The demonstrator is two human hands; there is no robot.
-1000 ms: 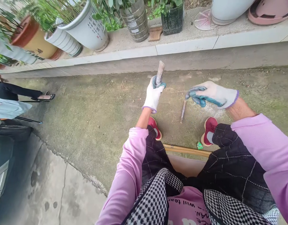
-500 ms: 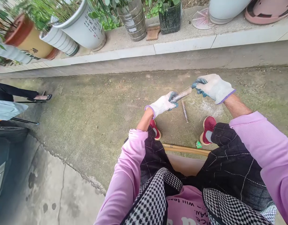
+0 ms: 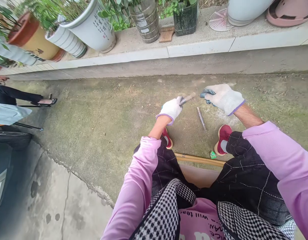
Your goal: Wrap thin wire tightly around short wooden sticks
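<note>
In my left hand (image 3: 172,108), gloved in white with a dark blue-grey palm, is a short stick (image 3: 188,99). Its grey, speckled surface shows near the fingers, and a pale brown end points away to the right. Just beyond that end is my right hand (image 3: 219,96) in a matching glove, its thumb and fingers pinched together, apart from the stick. Whatever may be between those fingertips is too small to make out. A second short, grey, speckled stick (image 3: 201,119) lies on the ground below and between my hands.
Potted plants, among them a white pot (image 3: 93,30), line a tiled ledge (image 3: 201,50) ahead. My red shoes (image 3: 223,138) stand on the concrete, a green scrap (image 3: 213,155) beside one. A wooden edge (image 3: 199,160) crosses between my legs. Another person's leg (image 3: 21,96) is at far left.
My left hand has turned, so the stick looks shorter and its pale end sits further left. My right hand has moved slightly left and down. The view has shifted a little.
</note>
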